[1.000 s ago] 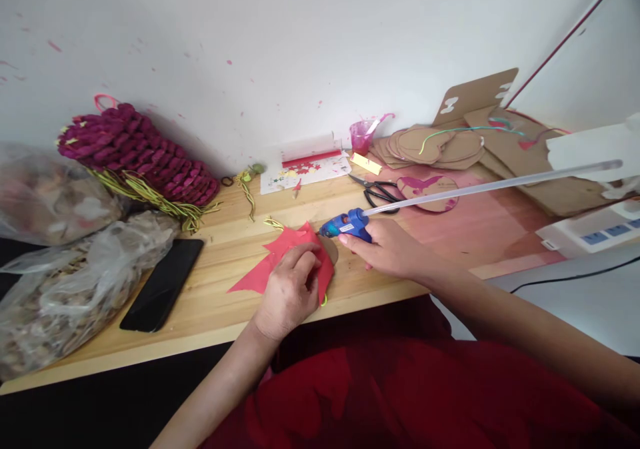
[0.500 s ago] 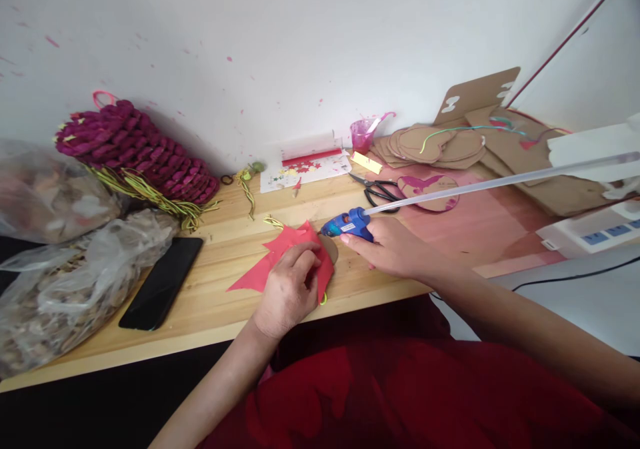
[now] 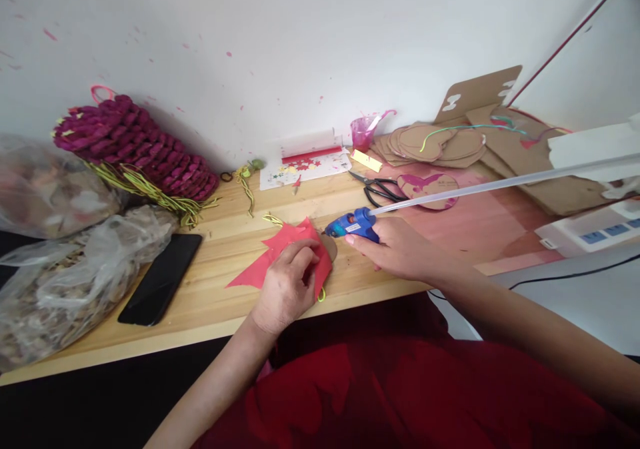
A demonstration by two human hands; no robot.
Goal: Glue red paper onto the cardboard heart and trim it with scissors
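Observation:
My right hand [image 3: 400, 245] is wrapped round a blue hot glue gun [image 3: 353, 224], with a long clear glue stick [image 3: 450, 192] running out of its back. The gun's nozzle is at the edge of a cardboard piece [image 3: 330, 247]; whether it touches cannot be made out. My left hand [image 3: 293, 279] presses with bent fingers on red paper [image 3: 255, 265] that partly covers this cardboard. What its fingertips pinch is hidden. Yellow-green cord [image 3: 273, 219] pokes out behind the paper, and a loop shows at its near edge.
Black scissors [image 3: 377, 190] and a cardboard heart [image 3: 429, 190] lie behind the glue gun. A phone [image 3: 163, 279], plastic bags [image 3: 85, 289] and a stack of purple pinecone-like pieces [image 3: 140, 149] are at left. A white power strip [image 3: 590, 229] stands at right.
The glue gun and my right hand have shifted slightly to the right. My left hand stays on the red paper.

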